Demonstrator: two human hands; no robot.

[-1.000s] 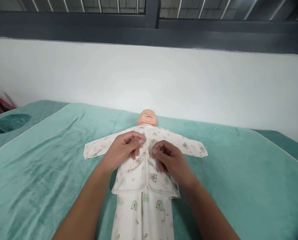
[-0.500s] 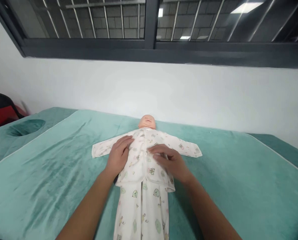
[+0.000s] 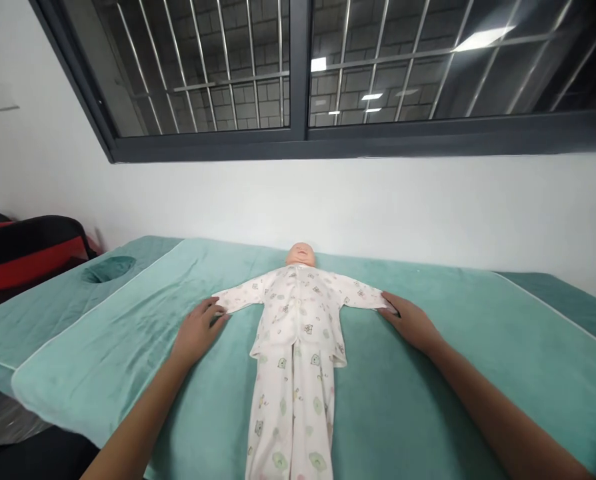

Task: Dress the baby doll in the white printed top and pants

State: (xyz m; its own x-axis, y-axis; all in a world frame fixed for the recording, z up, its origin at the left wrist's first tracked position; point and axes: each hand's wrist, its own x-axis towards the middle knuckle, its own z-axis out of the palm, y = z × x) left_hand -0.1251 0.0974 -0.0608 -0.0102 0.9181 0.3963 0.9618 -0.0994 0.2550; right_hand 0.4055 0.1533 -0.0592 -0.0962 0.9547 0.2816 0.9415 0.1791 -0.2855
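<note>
A baby doll (image 3: 301, 255) lies on its back on a teal towel (image 3: 428, 373), dressed in a white printed shirt (image 3: 303, 310) and matching trousers (image 3: 291, 413). Its sleeves are spread out to both sides. My left hand (image 3: 198, 328) lies flat on the towel with its fingers apart, fingertips at the end of the doll's left-side sleeve. My right hand (image 3: 411, 321) lies flat too, fingertips touching the end of the other sleeve. Neither hand holds anything.
The towel covers a padded table with a face hole (image 3: 109, 269) at the left end. A black and red bag (image 3: 28, 253) sits beyond it. A white wall and a barred window (image 3: 298, 67) stand behind the table.
Both hands left the doll's chest and slid outward along the sleeves to the cuffs. The view has pulled back and tilted up.
</note>
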